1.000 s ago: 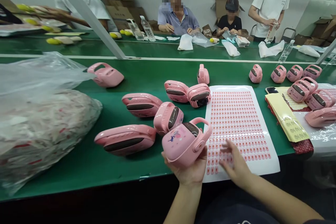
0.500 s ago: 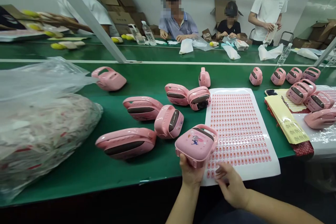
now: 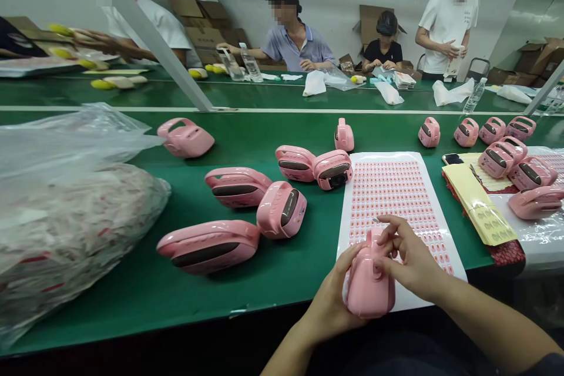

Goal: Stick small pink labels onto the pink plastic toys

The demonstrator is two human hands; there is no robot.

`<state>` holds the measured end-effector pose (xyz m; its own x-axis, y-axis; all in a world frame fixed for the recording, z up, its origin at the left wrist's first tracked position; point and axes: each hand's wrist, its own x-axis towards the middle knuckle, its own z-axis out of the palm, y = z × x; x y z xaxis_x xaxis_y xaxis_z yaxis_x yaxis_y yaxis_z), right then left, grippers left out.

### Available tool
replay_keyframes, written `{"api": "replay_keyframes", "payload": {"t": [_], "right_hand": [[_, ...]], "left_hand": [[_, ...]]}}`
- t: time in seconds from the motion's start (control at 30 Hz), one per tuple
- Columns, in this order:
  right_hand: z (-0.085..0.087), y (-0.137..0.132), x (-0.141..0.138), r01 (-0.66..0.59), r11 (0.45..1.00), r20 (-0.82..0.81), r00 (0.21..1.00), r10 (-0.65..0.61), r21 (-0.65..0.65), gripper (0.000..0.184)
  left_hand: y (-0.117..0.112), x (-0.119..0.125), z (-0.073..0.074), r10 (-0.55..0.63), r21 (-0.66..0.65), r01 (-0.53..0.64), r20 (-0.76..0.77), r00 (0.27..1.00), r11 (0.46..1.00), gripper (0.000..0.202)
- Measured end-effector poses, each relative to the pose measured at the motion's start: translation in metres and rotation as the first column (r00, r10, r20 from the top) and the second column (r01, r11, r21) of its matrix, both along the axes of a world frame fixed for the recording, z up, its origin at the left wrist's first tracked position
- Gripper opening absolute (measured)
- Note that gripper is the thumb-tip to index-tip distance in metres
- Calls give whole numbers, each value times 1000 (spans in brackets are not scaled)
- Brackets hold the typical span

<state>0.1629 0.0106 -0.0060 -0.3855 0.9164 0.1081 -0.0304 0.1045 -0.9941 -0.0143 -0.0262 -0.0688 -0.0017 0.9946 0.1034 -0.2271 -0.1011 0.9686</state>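
My left hand (image 3: pixel 337 299) is wrapped round the left side of a pink handled case (image 3: pixel 370 288), a rounded plastic device with a loop handle. The case stands upright, one narrow side facing me, over the near edge of a white sheet (image 3: pixel 383 179) with rows of small pink-and-red stickers. At the case's upper right is my right hand (image 3: pixel 408 255): its thumb presses beside the handle's hinge and its fingers curl close to the handle. Whether a sticker lies under the thumb is hidden. Similar pink cases, including one with a dark window (image 3: pixel 282 210), lie to the left.
A large clear bag (image 3: pixel 79 235) of small packed pieces fills the table's left. At the right are a yellow sheet (image 3: pixel 480 205), a dark phone (image 3: pixel 453 158) and several more pink cases (image 3: pixel 533 173). People work across the green table (image 3: pixel 247 135), behind a metal post (image 3: pixel 163 41).
My left hand has brought the pink case right and nearer, turning its printed face away. My right hand has risen from the sticker sheet's near edge onto the case's side.
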Motion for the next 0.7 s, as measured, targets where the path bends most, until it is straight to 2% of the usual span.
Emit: {"api": "replay_keyframes", "payload": {"t": [0.1, 0.17, 0.3, 0.47, 0.6, 0.67, 0.7], "right_hand": [[-4, -2, -1, 18, 1000, -6, 1000, -18, 6, 52], [-6, -4, -3, 39, 999, -57, 998, -39, -4, 48], [-14, -10, -7, 118, 993, -129, 985, -117, -4, 41], [-18, -11, -1, 119, 987, -24, 993, -117, 105, 42], [-19, -9, 1, 74, 980, 50, 995, -84, 182, 47], [-21, -10, 1, 99, 947, 78, 989, -129, 304, 50], [-23, -11, 1, 119, 911, 88, 982, -166, 395, 51]], "left_hand": [[0, 2, -2, 36, -92, -15, 223, 974, 996, 83], [0, 2, -2, 63, -118, -31, 273, 960, 992, 83], [-1, 4, 2, 47, -60, -40, 116, 992, 997, 86], [-2, 5, 3, 6, 85, 2, -100, 995, 996, 91], [-3, 7, 0, 24, 50, -19, -101, 995, 999, 90], [-3, 8, -1, 38, 38, -35, -82, 996, 999, 89], [-3, 8, -1, 41, 48, -37, -87, 995, 998, 89]]}}
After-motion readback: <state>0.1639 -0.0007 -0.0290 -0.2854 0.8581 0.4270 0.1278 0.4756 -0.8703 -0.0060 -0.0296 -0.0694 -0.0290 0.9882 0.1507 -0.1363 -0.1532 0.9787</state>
